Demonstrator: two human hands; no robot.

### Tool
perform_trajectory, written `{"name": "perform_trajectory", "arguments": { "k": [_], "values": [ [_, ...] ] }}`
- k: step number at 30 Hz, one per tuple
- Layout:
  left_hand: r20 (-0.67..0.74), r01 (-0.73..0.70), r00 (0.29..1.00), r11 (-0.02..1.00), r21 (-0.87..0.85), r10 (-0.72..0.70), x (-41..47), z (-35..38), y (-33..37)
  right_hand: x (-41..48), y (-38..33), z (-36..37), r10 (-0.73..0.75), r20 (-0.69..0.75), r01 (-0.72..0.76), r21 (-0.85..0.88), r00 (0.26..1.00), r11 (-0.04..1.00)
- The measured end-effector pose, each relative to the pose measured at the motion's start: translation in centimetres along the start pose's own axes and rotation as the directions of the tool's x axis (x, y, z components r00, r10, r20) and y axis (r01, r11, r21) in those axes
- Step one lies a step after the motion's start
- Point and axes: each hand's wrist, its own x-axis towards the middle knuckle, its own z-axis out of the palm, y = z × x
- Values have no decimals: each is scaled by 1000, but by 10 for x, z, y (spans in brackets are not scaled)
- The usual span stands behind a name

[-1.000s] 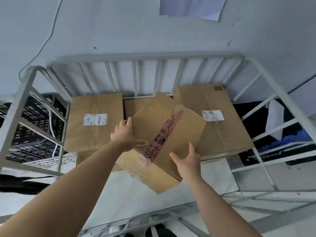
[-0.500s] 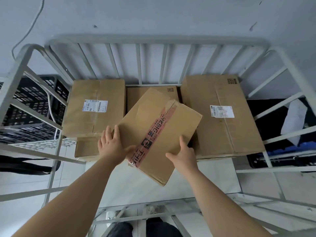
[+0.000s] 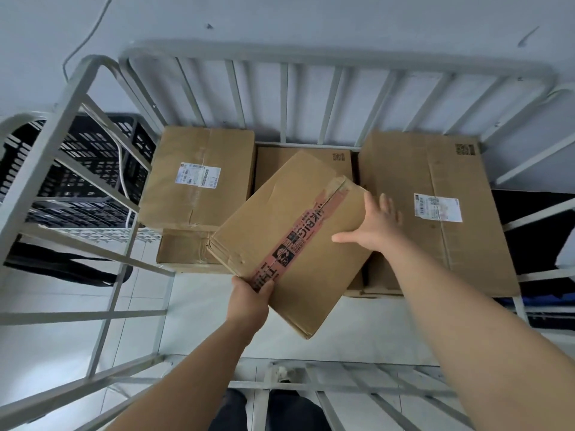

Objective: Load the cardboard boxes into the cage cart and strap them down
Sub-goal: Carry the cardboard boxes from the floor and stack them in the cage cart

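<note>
Left hand [image 3: 249,301] fingers grip the taped box [image 3: 292,244] at its near corner; right hand [image 3: 371,227] fingers lie spread open on top, probably steering it between stacked boxes [image 3: 199,178].

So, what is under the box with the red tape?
The box with the red tape lies tilted over a lower brown box and the cart floor. What else is beneath stays covered.

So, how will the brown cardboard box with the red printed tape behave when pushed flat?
The brown cardboard box with red printed tape probably is light: the left hand pinches one corner while the right hand lies open on it. It likely stays stiff, though its dented edge may crumple.
</note>
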Motion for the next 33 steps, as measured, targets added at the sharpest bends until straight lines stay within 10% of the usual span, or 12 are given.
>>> {"name": "perform_trajectory", "arguments": {
  "k": [9, 33],
  "values": [
    [-10, -17, 1000, 998, -53, 17, -14, -29, -11, -25, 1, 11, 91, 83, -103, 160, 992, 982],
    [-241, -26, 949, 814, 580, 202, 8, -277, -62, -157, -187, 108, -16, 86, 0, 178, 996, 984]
  ]
}}
